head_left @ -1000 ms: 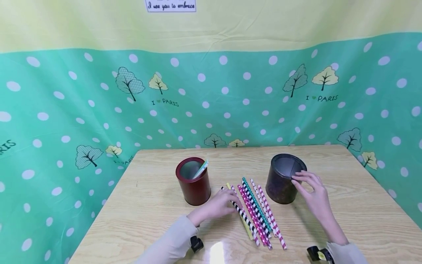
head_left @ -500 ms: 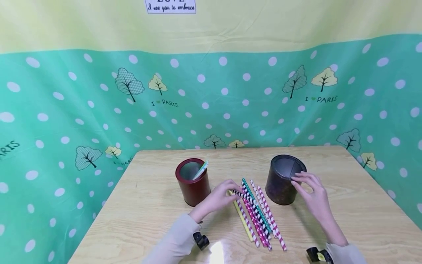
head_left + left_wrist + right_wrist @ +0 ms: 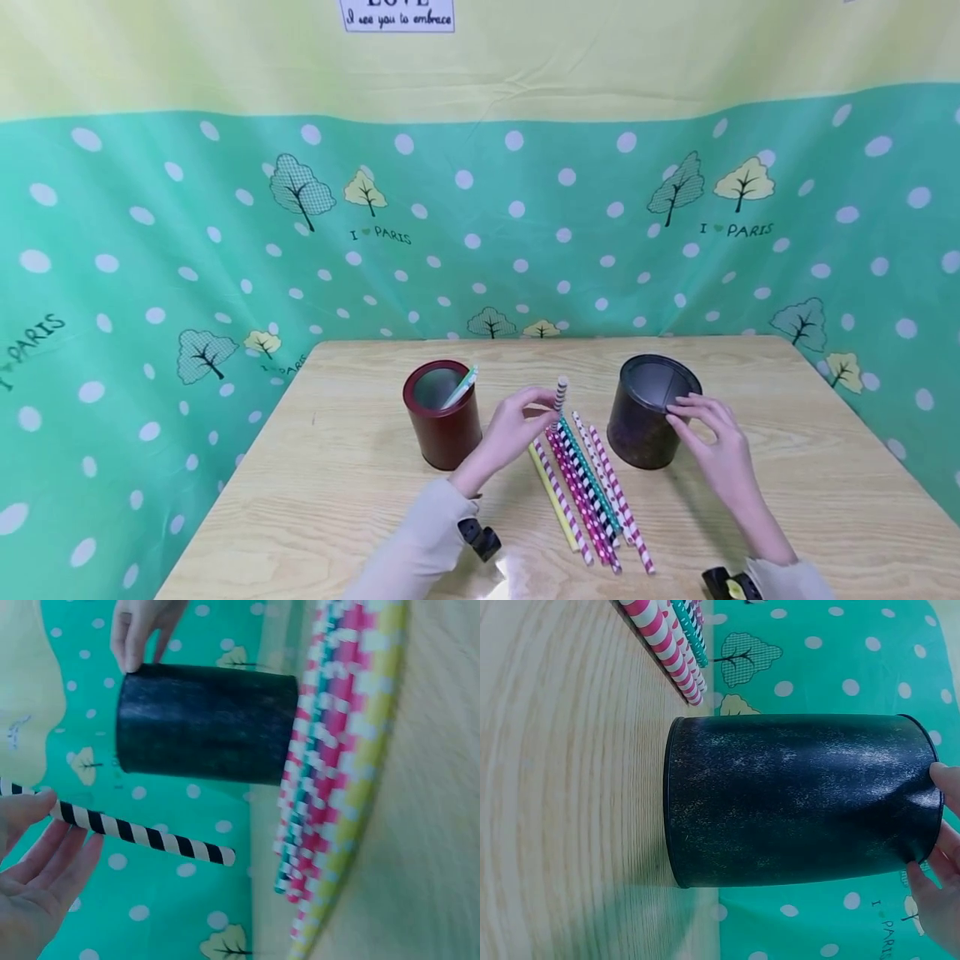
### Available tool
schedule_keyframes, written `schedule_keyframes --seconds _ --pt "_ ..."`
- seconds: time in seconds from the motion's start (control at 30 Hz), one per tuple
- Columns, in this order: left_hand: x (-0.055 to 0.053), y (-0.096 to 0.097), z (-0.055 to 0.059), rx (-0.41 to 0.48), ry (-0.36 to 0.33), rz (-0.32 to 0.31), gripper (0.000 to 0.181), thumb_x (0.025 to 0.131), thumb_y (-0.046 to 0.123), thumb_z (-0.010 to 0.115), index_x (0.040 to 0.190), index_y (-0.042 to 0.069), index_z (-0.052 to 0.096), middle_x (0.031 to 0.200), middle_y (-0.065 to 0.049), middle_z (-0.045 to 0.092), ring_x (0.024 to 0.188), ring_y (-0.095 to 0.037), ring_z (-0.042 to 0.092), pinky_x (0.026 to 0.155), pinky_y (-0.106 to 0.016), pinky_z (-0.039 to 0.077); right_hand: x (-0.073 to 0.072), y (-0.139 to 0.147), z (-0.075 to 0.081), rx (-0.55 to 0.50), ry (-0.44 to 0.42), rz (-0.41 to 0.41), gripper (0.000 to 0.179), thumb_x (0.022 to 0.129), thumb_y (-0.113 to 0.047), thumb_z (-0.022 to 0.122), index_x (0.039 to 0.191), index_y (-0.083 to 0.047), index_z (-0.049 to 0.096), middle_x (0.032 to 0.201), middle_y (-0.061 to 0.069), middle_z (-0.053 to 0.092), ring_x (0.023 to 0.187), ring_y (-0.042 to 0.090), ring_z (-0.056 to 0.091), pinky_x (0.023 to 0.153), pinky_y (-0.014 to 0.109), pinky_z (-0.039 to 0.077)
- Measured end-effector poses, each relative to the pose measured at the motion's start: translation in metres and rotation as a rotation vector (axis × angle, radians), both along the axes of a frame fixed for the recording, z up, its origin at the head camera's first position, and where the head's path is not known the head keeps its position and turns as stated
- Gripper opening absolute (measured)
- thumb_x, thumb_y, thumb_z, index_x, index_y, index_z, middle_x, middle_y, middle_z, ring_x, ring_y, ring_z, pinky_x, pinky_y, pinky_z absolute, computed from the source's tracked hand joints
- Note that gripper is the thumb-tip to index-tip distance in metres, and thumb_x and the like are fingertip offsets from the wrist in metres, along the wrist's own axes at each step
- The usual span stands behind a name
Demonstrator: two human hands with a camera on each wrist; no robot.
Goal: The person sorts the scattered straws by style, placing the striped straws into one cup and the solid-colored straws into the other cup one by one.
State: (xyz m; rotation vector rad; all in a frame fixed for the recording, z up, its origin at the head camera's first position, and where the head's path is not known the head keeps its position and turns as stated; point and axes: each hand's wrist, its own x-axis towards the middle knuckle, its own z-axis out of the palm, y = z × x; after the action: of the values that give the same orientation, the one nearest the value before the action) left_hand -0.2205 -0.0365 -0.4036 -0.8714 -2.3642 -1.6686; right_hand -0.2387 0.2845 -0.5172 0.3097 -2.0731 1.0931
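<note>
A black-and-white striped paper straw [image 3: 150, 836] is pinched between the thumb and fingers of my left hand [image 3: 517, 427]. In the head view the straw stands steeply tilted, above the far ends of several patterned straws [image 3: 583, 492] lying side by side on the table. My right hand [image 3: 722, 454] grips the rim of a dark, open-topped can [image 3: 641, 429] at its right side, with thumb and fingers at the edge. The can's scuffed side fills the right wrist view. Its inside looks bare where it shows.
On the left stands a dark red can [image 3: 450, 435] with a light straw [image 3: 462, 385] leaning out of it. Lying straws include yellow, pink, green and striped ones. A polka-dot cloth [image 3: 517, 208] hangs behind the wooden table [image 3: 315, 483].
My left hand has picked the black-and-white straw off the pile, raised it and moved slightly right, turning it from lying to nearly upright. My right hand has stayed on the dark can.
</note>
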Motion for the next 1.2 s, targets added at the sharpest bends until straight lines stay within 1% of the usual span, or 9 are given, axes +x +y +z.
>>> schedule_keyframes --seconds 0.23,0.33,0.5,0.6,0.67,0.87,1.0,1.03,1.2 --pt "0.014 0.014 0.043 0.244 0.043 0.066 0.019 0.080 -0.006 0.057 0.098 -0.011 0.058 0.096 -0.022 0.059 0.090 -0.031 0.059 0.078 -0.025 0.048 0.000 0.001 -0.002 0.002 0.001 0.005 0.026 0.071 -0.007 0.072 0.094 -0.020 0.069 0.104 -0.002 0.060 0.112 0.016 0.044 0.097 0.021 0.027" --pt "0.016 0.019 0.056 0.324 0.033 0.083 0.020 0.080 -0.006 0.057 0.099 -0.012 0.057 0.097 -0.024 0.059 0.091 -0.031 0.058 0.079 -0.026 0.047 0.000 0.001 -0.001 0.000 -0.001 0.003 0.026 0.071 -0.007 0.072 0.094 -0.020 0.069 0.104 -0.003 0.060 0.111 0.016 0.044 0.097 0.020 0.027" --pt "0.017 0.026 0.071 0.436 0.027 0.103 0.022 0.080 -0.006 0.057 0.101 -0.013 0.056 0.101 -0.025 0.058 0.094 -0.026 0.057 0.081 -0.027 0.046 0.001 0.001 -0.003 0.002 -0.004 -0.004 0.026 0.071 -0.008 0.072 0.093 -0.021 0.069 0.104 -0.003 0.060 0.111 0.015 0.044 0.096 0.020 0.027" --pt "0.018 0.032 0.077 0.491 0.024 0.099 0.021 0.080 -0.007 0.057 0.100 -0.014 0.056 0.101 -0.026 0.057 0.094 -0.021 0.057 0.081 -0.028 0.046 0.000 0.001 -0.002 0.003 -0.003 -0.002 0.026 0.071 -0.008 0.072 0.094 -0.021 0.069 0.104 -0.003 0.060 0.111 0.015 0.044 0.096 0.020 0.027" --pt "0.018 0.036 0.080 0.518 0.015 0.090 0.021 0.080 -0.007 0.057 0.099 -0.014 0.056 0.101 -0.027 0.056 0.094 -0.020 0.057 0.082 -0.028 0.046 0.000 0.001 -0.002 0.004 -0.001 0.000 0.026 0.071 -0.008 0.072 0.094 -0.021 0.069 0.104 -0.003 0.060 0.112 0.016 0.044 0.097 0.020 0.027" --pt "0.020 0.049 0.085 0.546 0.020 0.070 0.021 0.079 -0.009 0.057 0.098 -0.016 0.056 0.101 -0.028 0.056 0.096 -0.033 0.055 0.081 -0.028 0.046 0.000 0.000 0.001 0.006 0.006 0.002 0.026 0.071 -0.007 0.072 0.094 -0.020 0.069 0.104 -0.003 0.060 0.112 0.016 0.044 0.097 0.021 0.027" --pt "0.022 0.058 0.085 0.525 0.032 0.070 0.021 0.078 -0.008 0.058 0.098 -0.016 0.057 0.100 -0.027 0.057 0.095 -0.035 0.055 0.079 -0.027 0.047 0.001 0.000 0.001 0.007 0.001 -0.005 0.027 0.071 -0.007 0.072 0.094 -0.021 0.069 0.104 -0.003 0.060 0.112 0.015 0.044 0.097 0.020 0.027" --pt "0.020 0.061 0.082 0.523 0.038 0.070 0.021 0.078 -0.008 0.058 0.098 -0.015 0.058 0.099 -0.027 0.057 0.094 -0.032 0.056 0.079 -0.026 0.047 0.001 0.000 0.001 0.007 0.000 -0.007 0.027 0.071 -0.008 0.072 0.094 -0.021 0.069 0.104 -0.003 0.060 0.111 0.015 0.044 0.097 0.020 0.027" --pt "0.022 0.070 0.078 0.508 0.056 0.050 0.019 0.078 -0.008 0.058 0.096 -0.016 0.059 0.098 -0.028 0.057 0.092 -0.035 0.056 0.078 -0.026 0.047 0.000 0.001 -0.001 0.009 0.006 -0.004 0.027 0.071 -0.007 0.072 0.094 -0.021 0.069 0.104 -0.003 0.060 0.111 0.015 0.044 0.096 0.020 0.027"
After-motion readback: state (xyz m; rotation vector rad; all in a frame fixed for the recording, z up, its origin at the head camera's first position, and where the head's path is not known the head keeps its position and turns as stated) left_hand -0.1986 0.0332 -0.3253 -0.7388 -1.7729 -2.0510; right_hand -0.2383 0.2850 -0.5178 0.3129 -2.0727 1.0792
